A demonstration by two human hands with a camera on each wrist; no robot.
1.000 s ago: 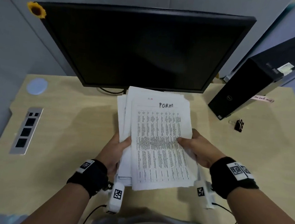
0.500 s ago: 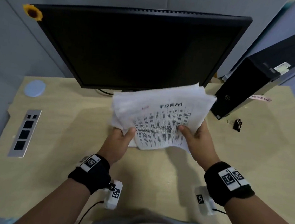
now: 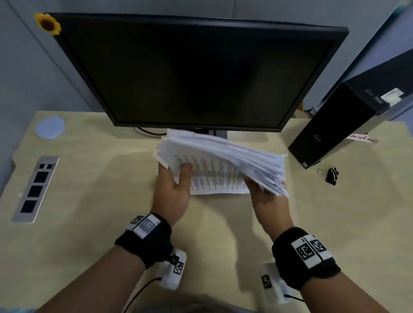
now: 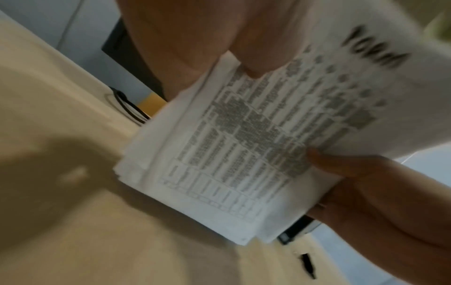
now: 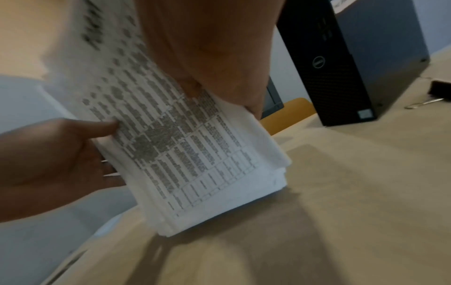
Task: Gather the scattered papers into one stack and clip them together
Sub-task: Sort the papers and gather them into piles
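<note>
Papers [image 3: 221,162] stand tipped on edge above the desk [image 3: 97,196] in the head view, long axis crosswise, left hand [image 3: 172,190] and right hand [image 3: 267,204] clamping the two ends; the binder clip [image 3: 331,175] lies well right, nearer the right hand. Left wrist view: thumb pinches the printed stack, edges uneven. Right wrist view: its lower corner sits just above the desk.

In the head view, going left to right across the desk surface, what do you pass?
Round blue-white disc → metal socket panel → left hand → paper stack → right hand → black computer tower → black binder clip.
</note>
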